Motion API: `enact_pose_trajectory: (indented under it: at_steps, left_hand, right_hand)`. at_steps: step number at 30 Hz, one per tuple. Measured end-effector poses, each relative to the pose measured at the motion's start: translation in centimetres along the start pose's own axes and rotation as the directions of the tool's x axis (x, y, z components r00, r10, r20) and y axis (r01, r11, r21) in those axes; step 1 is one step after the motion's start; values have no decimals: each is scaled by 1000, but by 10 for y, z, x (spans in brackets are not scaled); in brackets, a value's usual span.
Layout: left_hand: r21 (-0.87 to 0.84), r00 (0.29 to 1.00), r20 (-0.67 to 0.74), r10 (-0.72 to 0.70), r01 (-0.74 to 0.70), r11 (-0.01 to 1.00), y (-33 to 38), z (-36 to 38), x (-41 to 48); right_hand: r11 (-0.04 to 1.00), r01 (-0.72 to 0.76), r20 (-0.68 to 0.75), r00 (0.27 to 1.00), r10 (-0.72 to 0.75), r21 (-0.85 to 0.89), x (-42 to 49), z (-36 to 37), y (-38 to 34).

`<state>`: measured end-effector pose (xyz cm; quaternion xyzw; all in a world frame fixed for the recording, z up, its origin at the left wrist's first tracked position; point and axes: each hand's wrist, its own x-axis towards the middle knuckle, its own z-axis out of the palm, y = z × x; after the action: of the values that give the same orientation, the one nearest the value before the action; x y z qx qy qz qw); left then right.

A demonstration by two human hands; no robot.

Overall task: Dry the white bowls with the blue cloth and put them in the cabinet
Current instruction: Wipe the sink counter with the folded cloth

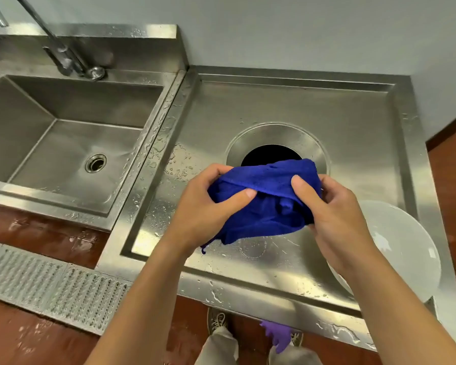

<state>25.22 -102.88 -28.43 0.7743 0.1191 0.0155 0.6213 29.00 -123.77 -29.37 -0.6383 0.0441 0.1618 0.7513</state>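
Both of my hands hold the blue cloth (266, 198) above the steel counter. My left hand (208, 204) grips its left side with the thumb on top. My right hand (332, 214) pinches its right side. The cloth is bunched into a rounded shape; whether a bowl is wrapped inside it cannot be told. A white bowl (403, 248) rests on the counter's right front corner, partly hidden behind my right wrist. No cabinet is in view.
The wet steel counter (248, 114) has a round waste hole (271, 154) just behind the cloth. A deep sink (63, 143) with a tap (63, 54) lies to the left. A floor drain grate (50, 283) and a purple glove (277, 335) are below.
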Motion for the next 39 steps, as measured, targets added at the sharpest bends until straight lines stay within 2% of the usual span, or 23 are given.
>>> enact_pose_trajectory:
  at_steps: [1, 3, 8, 13, 15, 16, 17, 18, 20, 21, 23, 25, 27, 30, 39]
  left_hand:
    - [12, 1000, 21, -6, 6, 1000, -7, -2, 6]
    - [45, 996, 75, -43, 40, 998, -24, -2, 20]
    - [290, 964, 243, -105, 31, 956, -92, 23, 34]
    - [597, 906, 360, -225, -38, 802, -160, 46, 23]
    - [702, 916, 330, -228, -77, 708, -173, 50, 21]
    - [760, 941, 284, -183, -105, 642, -176, 51, 19]
    - [800, 966, 234, -105, -131, 585, -177, 52, 18]
    - [805, 979, 205, -22, -156, 573, -178, 57, 15]
    - [741, 968, 221, 118, -245, 625, -178, 70, 6]
    - [719, 958, 262, 116, -274, 638, -179, 77, 3]
    - [745, 943, 333, -1, -263, 613, -186, 92, -1]
    - [812, 936, 344, -75, -256, 525, -197, 98, -2]
    - [832, 943, 330, -48, -266, 487, -205, 100, 3]
    - [839, 956, 294, 12, -264, 475, -212, 103, 14]
    - [872, 978, 206, 30, -197, 449, -222, 85, 29]
  right_hand:
    - [991, 18, -117, 993, -34, -130, 2, 3, 8]
    - [950, -2, -246, 966, -78, -311, 2, 6, 27]
    - [836, -205, -433, 900, -44, -510, -9, 0, 102]
    - [716, -409, -543, 838, 49, -567, -19, 2, 164]
    - [637, -447, -566, 824, 21, -628, -19, 7, 171]
    - [574, -455, -570, 821, -24, -680, -18, 9, 173]
    - [523, -432, -552, 829, -90, -735, -16, 11, 173]
    - [502, -374, -505, 850, -152, -780, -14, 12, 173]
    - [463, -222, -350, 913, -211, -858, -8, 17, 177]
    - [431, -173, -280, 939, -199, -886, -5, 19, 182]
    - [364, -162, -213, 972, -103, -917, 3, 18, 194]
    - [263, -194, -210, 977, -36, -945, 10, 13, 207]
    - [194, -199, -214, 975, -59, -961, 16, 8, 213]
    - [173, -184, -203, 974, -103, -968, 31, 3, 217]
    - [107, -86, -104, 979, -177, -991, 58, 20, 221]
